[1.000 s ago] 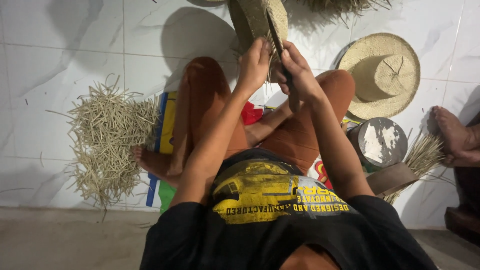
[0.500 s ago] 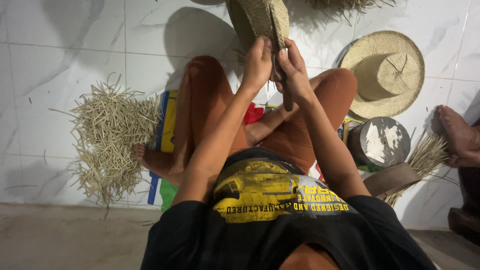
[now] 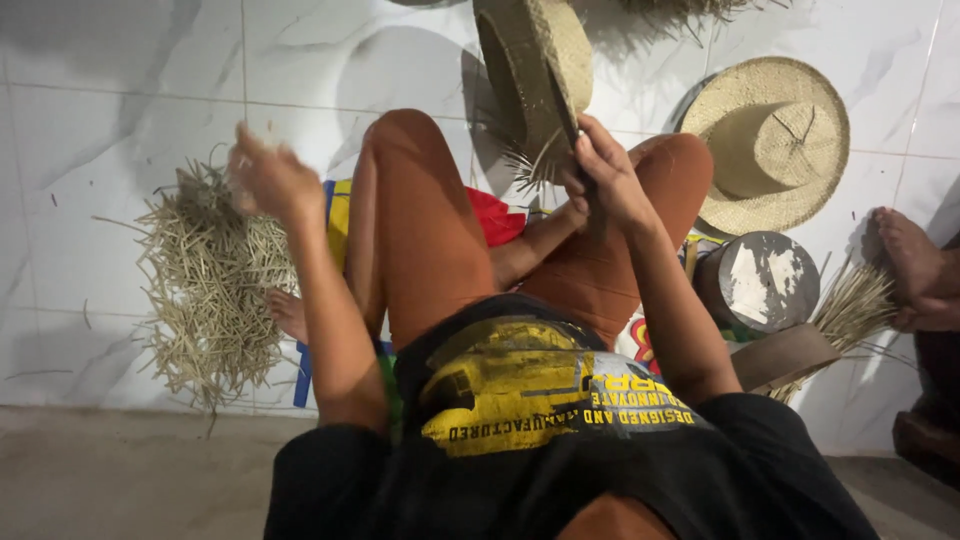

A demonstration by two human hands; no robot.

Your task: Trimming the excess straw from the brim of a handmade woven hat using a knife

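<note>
I sit on a white tiled floor with my knees up. My right hand (image 3: 603,172) is closed on the lower edge of an unfinished straw hat (image 3: 535,70) that stands upright above my knees with loose straw ends sticking out. A dark narrow tool (image 3: 567,108) lies along the hat at that hand. My left hand (image 3: 268,180) is stretched out to the left, blurred, above a pile of cut straw pieces (image 3: 205,285). Its fingers look loosely curled, and whether it holds anything is unclear.
A finished straw hat (image 3: 775,140) lies crown-up at the right. Below it stand a round drum with a worn white top (image 3: 765,285) and a straw bundle (image 3: 850,305). Another person's foot (image 3: 908,262) rests at the right edge. A coloured mat (image 3: 338,215) lies under my legs.
My left hand has left the hat and swung out to the left over the straw pile. My right hand stays on the hat's edge.
</note>
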